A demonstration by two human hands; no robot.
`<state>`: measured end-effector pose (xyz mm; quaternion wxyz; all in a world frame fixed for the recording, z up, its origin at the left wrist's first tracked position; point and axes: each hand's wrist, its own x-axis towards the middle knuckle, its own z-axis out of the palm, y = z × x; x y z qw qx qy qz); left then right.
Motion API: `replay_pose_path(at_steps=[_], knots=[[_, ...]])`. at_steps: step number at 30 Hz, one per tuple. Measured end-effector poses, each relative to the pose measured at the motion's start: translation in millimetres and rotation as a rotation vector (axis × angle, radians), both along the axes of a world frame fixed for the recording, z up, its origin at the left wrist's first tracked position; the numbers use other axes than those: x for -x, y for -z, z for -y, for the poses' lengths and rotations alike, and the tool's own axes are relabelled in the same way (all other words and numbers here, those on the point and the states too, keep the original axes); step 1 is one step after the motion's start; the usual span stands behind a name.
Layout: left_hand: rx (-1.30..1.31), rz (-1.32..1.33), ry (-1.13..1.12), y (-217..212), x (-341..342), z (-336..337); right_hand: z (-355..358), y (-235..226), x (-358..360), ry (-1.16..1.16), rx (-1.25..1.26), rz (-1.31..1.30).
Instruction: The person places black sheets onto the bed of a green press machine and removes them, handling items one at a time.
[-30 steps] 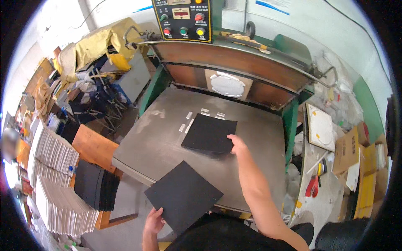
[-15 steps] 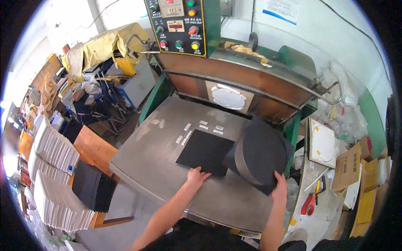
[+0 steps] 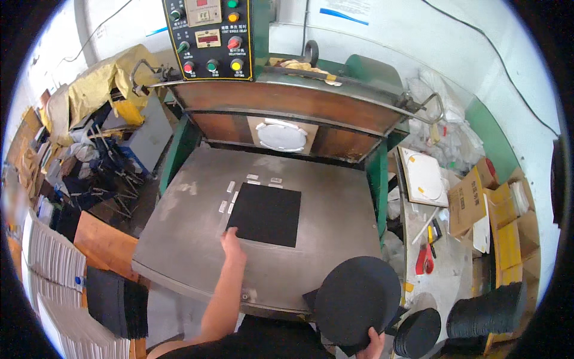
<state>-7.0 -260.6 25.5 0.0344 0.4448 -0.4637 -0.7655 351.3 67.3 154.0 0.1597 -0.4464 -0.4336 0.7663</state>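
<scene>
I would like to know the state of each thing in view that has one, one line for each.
Black square sheet: lying flat on the metal table
Left hand: touching the sheet's near-left corner; grip unclear
Black disc: held, overlapping the table's near edge in view
Right hand: gripping the disc's edge
White sheets: stacked, left
Black discs: stacked, right
</scene>
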Motion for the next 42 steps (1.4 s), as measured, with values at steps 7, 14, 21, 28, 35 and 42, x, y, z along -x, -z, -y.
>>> replay_pose_path(at_steps=[7,14,21,28,35,42], knots=[[-0.01,-0.162,0.175,-17.0,-22.9,0.7,67.5,-41.9,-18.7,0.083,-0.032,0.107],[-0.432,-0.157,1.567,-123.8,-117.9,-93.3,62.1,-25.4,-49.3,0.132,0.002,-0.137],[-0.247,-0.359,1.856,-116.9,-208.0,-177.7,13.9,2.8,-165.9,0.223,0.027,0.054],[-0.611,-0.094,1.703,-69.5,-240.8,-315.4,2.1,-28.4,-382.2,0.636,-0.425,0.52],[-0.827,0.109,1.689,-32.6,-367.1,-498.9,31.8,99.6,-515.8,0.621,-0.615,1.504],[-0.528,0.17,1.757,38.4,-445.6,-569.1,130.4,267.9,-533.0,0.19,-0.025,1.57]])
